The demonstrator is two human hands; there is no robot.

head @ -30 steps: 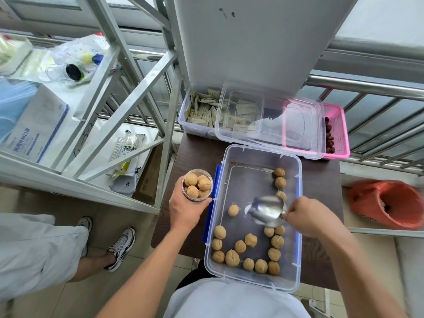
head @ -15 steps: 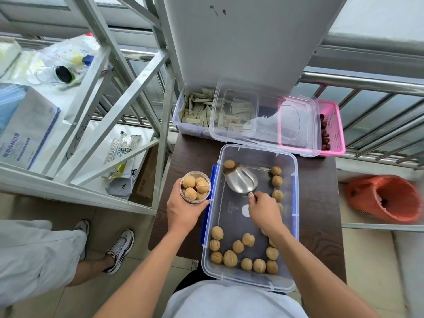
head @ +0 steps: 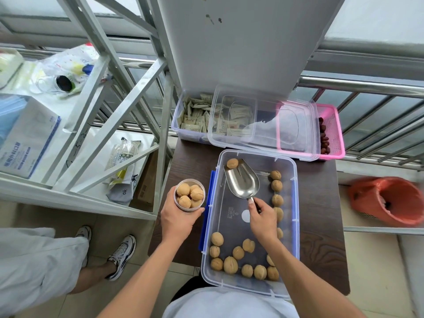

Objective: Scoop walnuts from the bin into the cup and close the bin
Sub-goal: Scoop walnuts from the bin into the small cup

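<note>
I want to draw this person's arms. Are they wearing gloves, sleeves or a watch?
No gloves: the left hand and right hand are bare. Both forearms are bare too, with no sleeves showing, and no watch, ring or bracelet. Only a pale top shows at the bottom edge.

Scoop (head: 242,180): bare metal, smooth, bright and mirror-like.
Bin (head: 294,203): clear glossy plastic, with blue plastic clips (head: 207,210) along one side.
Lid (head: 261,125): clear glossy plastic, smooth.
Cup (head: 189,195): thin clear plastic.
Walnuts (head: 230,265): tan shells, matt, rough and wrinkled.
Counter (head: 321,214): dark brown wood grain, low sheen.
Basket (head: 332,131): pink plastic, perforated mesh.
Sachets (head: 195,115): paper-like, pale, matt.
Rack (head: 128,106): grey painted metal, satin.
Railing (head: 367,84): round metal tube, polished.
Box (head: 27,138): white printed cardboard, matt.
Bag (head: 390,200): thin orange plastic, crinkled.
Floor (head: 142,271): beige tiles, smooth.
</note>
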